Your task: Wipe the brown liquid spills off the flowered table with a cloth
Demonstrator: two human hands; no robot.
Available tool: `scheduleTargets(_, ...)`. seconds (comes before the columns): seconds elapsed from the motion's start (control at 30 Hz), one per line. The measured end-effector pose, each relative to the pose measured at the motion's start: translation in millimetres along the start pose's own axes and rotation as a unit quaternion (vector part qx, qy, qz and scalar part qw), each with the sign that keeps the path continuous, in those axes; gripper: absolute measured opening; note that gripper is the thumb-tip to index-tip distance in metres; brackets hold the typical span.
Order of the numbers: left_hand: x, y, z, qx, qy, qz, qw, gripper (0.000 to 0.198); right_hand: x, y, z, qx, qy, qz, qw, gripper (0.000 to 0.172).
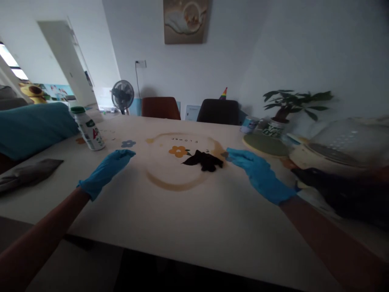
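Note:
Both my hands wear blue gloves and reach out over a white table (182,211) printed with a brown ring and flowers. My left hand (105,172) is stretched flat, fingers pointing forward, holding nothing, a little in front of a white bottle with a green cap (89,129). My right hand (258,174) is also stretched out with fingers apart, its fingertips just right of a small crumpled black cloth (203,160) lying inside the ring. Neither hand touches the cloth.
A grey pouch (28,172) lies at the left edge. To the right are a round green-topped board (266,144), a potted plant (284,109), a mesh-covered bowl (340,148) and dark fabric (343,194). Two chairs (188,109) and a fan (122,95) stand behind.

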State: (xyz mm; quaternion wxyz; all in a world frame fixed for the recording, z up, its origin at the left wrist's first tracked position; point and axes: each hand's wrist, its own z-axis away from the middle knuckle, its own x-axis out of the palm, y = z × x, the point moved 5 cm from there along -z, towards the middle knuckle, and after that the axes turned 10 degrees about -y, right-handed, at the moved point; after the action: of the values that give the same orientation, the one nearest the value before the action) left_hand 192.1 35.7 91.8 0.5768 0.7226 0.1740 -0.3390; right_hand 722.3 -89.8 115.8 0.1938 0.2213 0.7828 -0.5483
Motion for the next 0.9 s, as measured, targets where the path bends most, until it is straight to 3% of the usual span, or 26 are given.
scheduleTargets(0.07,10.8,30.2,-10.1,0.077,-0.039,-0.027,0.996,0.052,-3.5,0.4,23.3,0.012,0.001,-0.032,0.999,0.025)
scheduleTargets(0.13,36.2,66.0,-25.8,0.121,-0.098,-0.066,0.986,0.055,-2.6,4.4,40.8,0.034,0.009,-0.098,0.995,0.023)
scheduleTargets(0.33,159.8,176.4,-73.1,0.232,-0.272,-0.163,0.92,0.064,6.5,17.3,66.0,0.053,0.035,-0.262,0.963,0.04)
scheduleTargets(0.4,195.8,201.5,-85.9,0.261,-0.332,-0.168,0.891,0.077,5.9,24.8,68.8,0.064,0.053,-0.266,0.96,0.045)
scheduleTargets(0.5,230.6,224.0,-108.0,0.267,-0.381,-0.188,0.865,0.099,3.0,35.9,69.1,0.09,0.075,-0.261,0.958,0.049)
scheduleTargets(0.6,247.3,231.1,-124.9,0.264,-0.414,-0.214,0.844,0.104,-1.5,36.9,66.9,0.087,0.08,-0.246,0.962,0.049)
scheduleTargets(0.7,250.0,225.5,-129.9,0.259,-0.435,-0.204,0.838,0.099,-6.0,31.8,67.0,0.087,0.091,-0.236,0.963,0.042)
scheduleTargets(0.9,228.3,204.0,-123.5,0.227,-0.346,-0.14,0.899,0.044,-4.4,24.5,66.4,0.067,0.078,-0.219,0.97,0.036)
